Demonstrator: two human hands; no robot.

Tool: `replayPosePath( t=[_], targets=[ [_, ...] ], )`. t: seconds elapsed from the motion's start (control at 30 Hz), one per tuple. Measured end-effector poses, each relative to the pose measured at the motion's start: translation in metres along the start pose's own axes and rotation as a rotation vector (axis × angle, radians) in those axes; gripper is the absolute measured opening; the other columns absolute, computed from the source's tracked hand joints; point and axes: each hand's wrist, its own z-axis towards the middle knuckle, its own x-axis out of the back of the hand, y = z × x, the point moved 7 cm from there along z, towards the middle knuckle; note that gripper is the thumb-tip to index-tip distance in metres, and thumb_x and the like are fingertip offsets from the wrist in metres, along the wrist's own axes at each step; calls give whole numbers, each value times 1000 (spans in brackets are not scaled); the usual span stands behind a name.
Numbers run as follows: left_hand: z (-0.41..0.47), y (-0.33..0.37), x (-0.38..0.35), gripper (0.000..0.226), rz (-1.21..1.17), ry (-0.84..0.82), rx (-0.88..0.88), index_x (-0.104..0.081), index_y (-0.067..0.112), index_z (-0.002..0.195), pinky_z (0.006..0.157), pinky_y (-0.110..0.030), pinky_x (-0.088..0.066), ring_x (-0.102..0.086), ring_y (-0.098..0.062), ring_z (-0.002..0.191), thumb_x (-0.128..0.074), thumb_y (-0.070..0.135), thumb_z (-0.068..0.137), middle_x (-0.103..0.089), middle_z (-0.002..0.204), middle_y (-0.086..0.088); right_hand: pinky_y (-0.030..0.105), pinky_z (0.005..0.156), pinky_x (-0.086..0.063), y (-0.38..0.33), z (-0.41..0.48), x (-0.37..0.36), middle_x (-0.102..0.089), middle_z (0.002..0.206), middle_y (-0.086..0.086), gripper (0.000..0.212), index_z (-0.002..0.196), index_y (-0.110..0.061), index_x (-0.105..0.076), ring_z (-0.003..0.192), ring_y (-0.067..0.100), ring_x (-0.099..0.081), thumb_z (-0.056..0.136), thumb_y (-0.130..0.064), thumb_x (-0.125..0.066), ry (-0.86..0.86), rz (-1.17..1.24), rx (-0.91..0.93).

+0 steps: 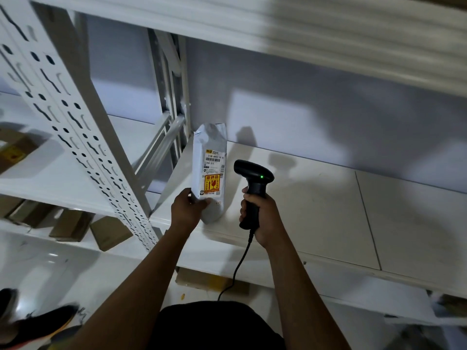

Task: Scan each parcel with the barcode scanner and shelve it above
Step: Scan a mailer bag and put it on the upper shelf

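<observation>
A grey plastic mailer parcel stands upright on the white shelf, at its left end beside the upright post. It carries a barcode label and a yellow and red fragile sticker. My left hand grips the parcel's lower left edge. To its right, my right hand grips the handle of a black barcode scanner. The scanner's head points toward the parcel and a green light glows on it. Its cable hangs down below my wrist.
A perforated white upright rises at the left. Brown cardboard boxes lie on the lower shelves at left, another box under the shelf near the cable. A higher shelf runs overhead. A dark shoe is at the bottom left.
</observation>
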Motion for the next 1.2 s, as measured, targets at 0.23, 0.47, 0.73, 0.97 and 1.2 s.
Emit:
replayPosePath(
  t=[0.23, 0.47, 0.73, 0.97, 1.2],
  targets=[
    [2, -6, -1, 43, 14, 15, 14, -68, 12, 126, 91, -37, -54, -63, -23, 98, -83, 21, 87, -71, 119, -9, 30, 53, -44, 2, 3, -1, -51, 63, 7, 9, 101, -7, -61, 53, 19, -47, 97, -3, -55, 3, -9, -9],
    [4, -8, -1, 42, 22, 18, 6, -68, 13, 124, 93, -42, -57, -66, -26, 100, -84, 22, 86, -73, 118, -10, 30, 53, -43, 6, 5, -2, -51, 64, 8, 9, 101, -7, -61, 52, 19, -48, 96, -3, -55, 0, -17, -26],
    [6, -8, -1, 43, 46, 19, 8, -69, 10, 122, 87, -35, -55, -66, -25, 96, -86, 21, 84, -74, 115, -11, 30, 52, -43, 8, 5, -3, -50, 64, 8, 9, 100, -6, -61, 52, 20, -47, 96, -2, -54, -1, -18, -38],
    [7, -9, -2, 39, 57, 17, 26, -70, 11, 119, 91, -40, -57, -68, -26, 93, -85, 20, 84, -74, 110, -11, 30, 53, -42, 10, 6, -2, -50, 63, 8, 8, 99, -6, -61, 53, 20, -46, 96, -3, -55, 0, -24, -45],
    [7, -10, -3, 42, 44, 5, 52, -69, 13, 122, 94, -43, -58, -68, -27, 98, -85, 22, 84, -74, 115, -11, 30, 51, -42, 13, 8, -6, -50, 64, 9, 8, 100, -6, -61, 52, 21, -47, 95, -2, -56, -11, -23, -50]
  ],
)
